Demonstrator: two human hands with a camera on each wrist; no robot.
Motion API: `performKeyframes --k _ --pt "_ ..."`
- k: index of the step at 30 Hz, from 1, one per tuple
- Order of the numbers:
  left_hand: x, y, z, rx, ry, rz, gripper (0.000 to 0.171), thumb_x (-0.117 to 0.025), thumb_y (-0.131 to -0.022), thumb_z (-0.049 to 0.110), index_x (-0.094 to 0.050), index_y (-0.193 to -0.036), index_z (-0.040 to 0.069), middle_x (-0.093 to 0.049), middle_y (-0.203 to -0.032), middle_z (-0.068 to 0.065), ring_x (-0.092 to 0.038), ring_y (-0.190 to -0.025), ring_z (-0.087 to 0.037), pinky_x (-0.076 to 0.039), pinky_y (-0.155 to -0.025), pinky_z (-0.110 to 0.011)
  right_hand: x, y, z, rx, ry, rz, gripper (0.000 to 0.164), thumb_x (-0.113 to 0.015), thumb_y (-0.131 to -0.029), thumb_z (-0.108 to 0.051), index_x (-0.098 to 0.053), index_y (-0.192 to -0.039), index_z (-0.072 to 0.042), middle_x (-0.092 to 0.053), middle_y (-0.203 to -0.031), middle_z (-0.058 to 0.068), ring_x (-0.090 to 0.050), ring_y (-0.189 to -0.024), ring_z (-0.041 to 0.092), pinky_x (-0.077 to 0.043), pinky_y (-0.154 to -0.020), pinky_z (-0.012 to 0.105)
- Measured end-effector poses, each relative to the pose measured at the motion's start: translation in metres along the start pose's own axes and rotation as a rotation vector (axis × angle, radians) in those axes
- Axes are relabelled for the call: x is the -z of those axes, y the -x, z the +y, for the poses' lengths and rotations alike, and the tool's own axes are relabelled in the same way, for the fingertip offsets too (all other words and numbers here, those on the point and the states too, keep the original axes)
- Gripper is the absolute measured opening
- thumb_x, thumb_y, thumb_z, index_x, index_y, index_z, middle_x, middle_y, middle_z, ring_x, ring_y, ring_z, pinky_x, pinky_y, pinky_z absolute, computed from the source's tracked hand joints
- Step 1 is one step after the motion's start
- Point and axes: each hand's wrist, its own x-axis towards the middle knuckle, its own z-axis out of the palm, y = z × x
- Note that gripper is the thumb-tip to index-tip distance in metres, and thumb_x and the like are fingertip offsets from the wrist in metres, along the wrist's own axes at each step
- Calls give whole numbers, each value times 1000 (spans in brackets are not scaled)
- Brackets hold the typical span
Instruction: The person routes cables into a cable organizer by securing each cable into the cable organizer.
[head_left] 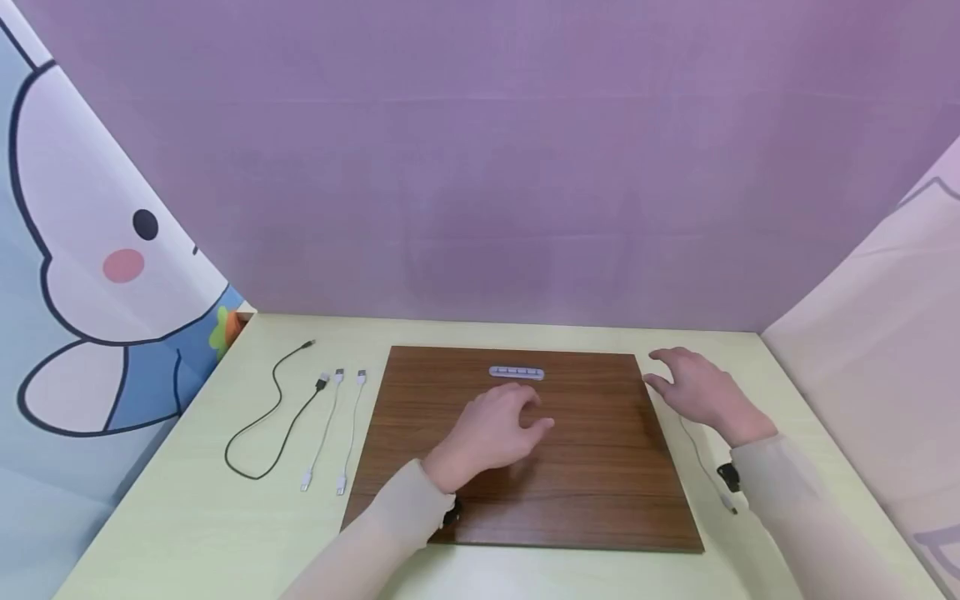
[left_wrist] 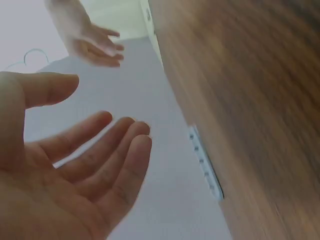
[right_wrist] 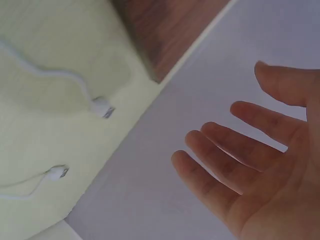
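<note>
Above the brown board (head_left: pixel 600 500), near its slotted strip (head_left: pixel 517 372), the left hand (head_left: pixel 491 429) hovers, fingers parted; the right hand (head_left: pixel 697 388), likewise parted and empty, hangs by a white cable (head_left: pixel 728 503). Seemingly a reach: gripping needs lowered, closing fingers.

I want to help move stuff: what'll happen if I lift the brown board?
The brown board would likely stay stiff, since it lies flat with straight edges. It probably won't roll, being broad and four-cornered. The pale slotted strip on it might slide if it's loose.
</note>
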Motion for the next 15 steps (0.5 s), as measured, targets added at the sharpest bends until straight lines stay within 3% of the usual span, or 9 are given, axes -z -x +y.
performKeyframes --k 7,15 --pt "-12 -4 16 81 66 -6 40 -64 -98 43 -70 -120 10 -69 -112 -2 -65 -99 -20 -54 -81 -37 1 -2 16 -7 59 -28 50 -57 -102 -28 -54 -137 7 -53 -136 34 -50 -124 54 -45 -91 70" --pt "-18 -10 24 172 310 -66 35 -70 -94 44 -71 -108 12 -67 -92 6 -60 -82 -10 -51 -75 -32 6 -8 34 10 86 -41 45 -63 -98 -21 -57 -129 11 -60 -127 33 -58 -114 54 -49 -83 68"
